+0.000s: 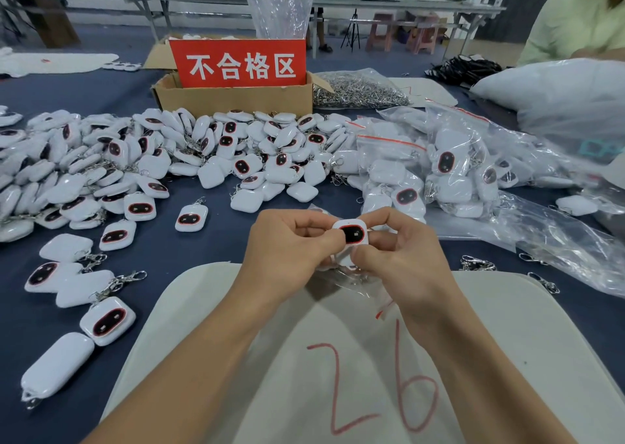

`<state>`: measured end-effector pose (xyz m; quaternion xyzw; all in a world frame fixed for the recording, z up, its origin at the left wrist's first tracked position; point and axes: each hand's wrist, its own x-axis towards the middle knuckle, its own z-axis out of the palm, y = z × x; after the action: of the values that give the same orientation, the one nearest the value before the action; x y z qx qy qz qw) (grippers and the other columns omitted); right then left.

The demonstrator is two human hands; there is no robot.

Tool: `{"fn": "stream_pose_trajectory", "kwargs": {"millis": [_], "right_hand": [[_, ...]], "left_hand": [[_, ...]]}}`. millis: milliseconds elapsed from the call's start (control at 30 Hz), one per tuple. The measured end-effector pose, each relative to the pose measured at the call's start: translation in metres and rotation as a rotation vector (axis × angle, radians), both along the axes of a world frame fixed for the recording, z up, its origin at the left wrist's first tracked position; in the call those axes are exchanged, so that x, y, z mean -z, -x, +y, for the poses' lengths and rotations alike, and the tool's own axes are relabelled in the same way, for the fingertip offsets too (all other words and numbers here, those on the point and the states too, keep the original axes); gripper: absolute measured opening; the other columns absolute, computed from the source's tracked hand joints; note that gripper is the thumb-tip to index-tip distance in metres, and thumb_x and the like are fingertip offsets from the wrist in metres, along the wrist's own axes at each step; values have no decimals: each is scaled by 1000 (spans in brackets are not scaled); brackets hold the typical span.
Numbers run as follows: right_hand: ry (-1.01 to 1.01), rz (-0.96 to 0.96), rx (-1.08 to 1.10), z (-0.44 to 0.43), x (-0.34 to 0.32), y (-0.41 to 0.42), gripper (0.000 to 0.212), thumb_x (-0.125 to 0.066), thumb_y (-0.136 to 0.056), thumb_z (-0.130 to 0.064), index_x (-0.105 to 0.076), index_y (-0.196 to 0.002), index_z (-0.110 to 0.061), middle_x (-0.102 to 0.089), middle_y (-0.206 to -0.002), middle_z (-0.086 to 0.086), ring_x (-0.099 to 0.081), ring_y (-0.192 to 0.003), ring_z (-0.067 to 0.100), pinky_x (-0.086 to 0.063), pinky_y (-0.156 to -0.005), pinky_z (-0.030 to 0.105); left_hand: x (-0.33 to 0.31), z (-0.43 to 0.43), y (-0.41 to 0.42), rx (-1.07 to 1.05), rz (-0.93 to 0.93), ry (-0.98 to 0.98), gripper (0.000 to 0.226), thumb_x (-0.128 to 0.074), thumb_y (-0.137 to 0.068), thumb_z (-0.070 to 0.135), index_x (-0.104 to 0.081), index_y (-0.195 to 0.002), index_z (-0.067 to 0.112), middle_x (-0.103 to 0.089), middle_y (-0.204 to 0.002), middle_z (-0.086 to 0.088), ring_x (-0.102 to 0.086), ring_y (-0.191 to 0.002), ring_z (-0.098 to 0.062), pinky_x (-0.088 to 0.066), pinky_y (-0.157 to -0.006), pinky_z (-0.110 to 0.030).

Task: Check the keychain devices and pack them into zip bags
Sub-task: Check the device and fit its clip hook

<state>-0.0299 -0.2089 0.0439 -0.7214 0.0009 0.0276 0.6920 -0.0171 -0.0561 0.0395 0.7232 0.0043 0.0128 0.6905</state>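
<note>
Blue-covered worktable (220, 244), long metal-framed benches (422, 3) behind, pink stools (424, 35), black tripod (351, 34), blue-grey floor (111, 37).

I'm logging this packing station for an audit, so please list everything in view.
held keychain device: one, white, black-and-red face, between both hands
zip bag: one, clear with red strip, under the hands
loose keychain devices: many, white, heaped left and centre
packed zip bags: many, clear, piled at right
cardboard box: one, brown, behind the heap
sign: one, red, white characters, in the box
bag of metal clasps: one, silver, right of the box
pad: one, off-white, marked 26 in red, under the forearms
other person: one, pale green top, far right
left hand: pinches the device's left side
right hand: pinches its right side
</note>
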Motion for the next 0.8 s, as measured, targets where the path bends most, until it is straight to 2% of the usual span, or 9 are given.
{"fn": "stream_pose_trajectory", "kwargs": {"millis": [67, 200, 267, 367, 500, 667, 800], "right_hand": [[-15, -5, 14, 0, 0, 0, 31, -61, -80, 15, -72, -93, -11, -75, -72, 14, -60, -63, 24, -45, -71, 41], [-65, -23, 26, -3, -2, 1, 28, -65, -70, 7, -75, -87, -12, -75, -76, 22, -63, -65, 26, -51, -70, 43], [-130, -8, 20, -5, -4, 0, 27, -69, -66, 6, -77, -82, -15, -76, -76, 20, -68, -64, 25, -57, -67, 38], [-201, 29, -4, -7, -5, 0, 26, -72, -58, -2, -79, -80, -15, -76, -79, 21, -71, -67, 26, -58, -63, 29], [-254, 57, -73, -11, -7, 1, 25, -70, -64, -1, -79, -85, -13, -77, -84, 21, -73, -72, 26, -57, -65, 27], [-227, 40, -63, -10, -8, 1, 27, -67, -84, 15, -76, -94, -8, -78, -84, 20, -72, -71, 24, -57, -64, 26], [-193, -2, -62, -9, -10, 3, 27, -69, -85, 13, -76, -98, -9, -78, -85, 19, -72, -72, 26, -58, -67, 27]], "left_hand": [[0, 0, 0, 9, -12, 1, 12, -86, -80, 16, -84, -74, 25, -71, -59, 1, -58, -48, -6, -48, -50, -13], [-1, 1, 1, 39, -46, 6, 7, -89, -77, 23, -84, -78, 29, -74, -63, 0, -61, -50, -7, -49, -52, -14], [-2, 1, 1, 68, -59, 24, 7, -84, -73, 28, -84, -80, 29, -73, -64, -1, -60, -50, -8, -48, -52, -15], [-1, 1, 1, 83, -77, 36, 10, -77, -75, 27, -84, -80, 30, -71, -64, -2, -59, -51, -10, -47, -52, -17], [0, 2, -2, 79, -94, 50, 13, -72, -80, 27, -84, -80, 30, -69, -63, -4, -59, -51, -13, -50, -53, -22], [2, 3, -3, 64, -105, 40, 14, -71, -81, 29, -84, -81, 31, -68, -63, -6, -58, -50, -13, -50, -54, -25], [2, 3, -4, 54, -97, 53, 13, -71, -79, 29, -84, -79, 30, -67, -63, -8, -57, -52, -16, -49, -56, -29]]}}
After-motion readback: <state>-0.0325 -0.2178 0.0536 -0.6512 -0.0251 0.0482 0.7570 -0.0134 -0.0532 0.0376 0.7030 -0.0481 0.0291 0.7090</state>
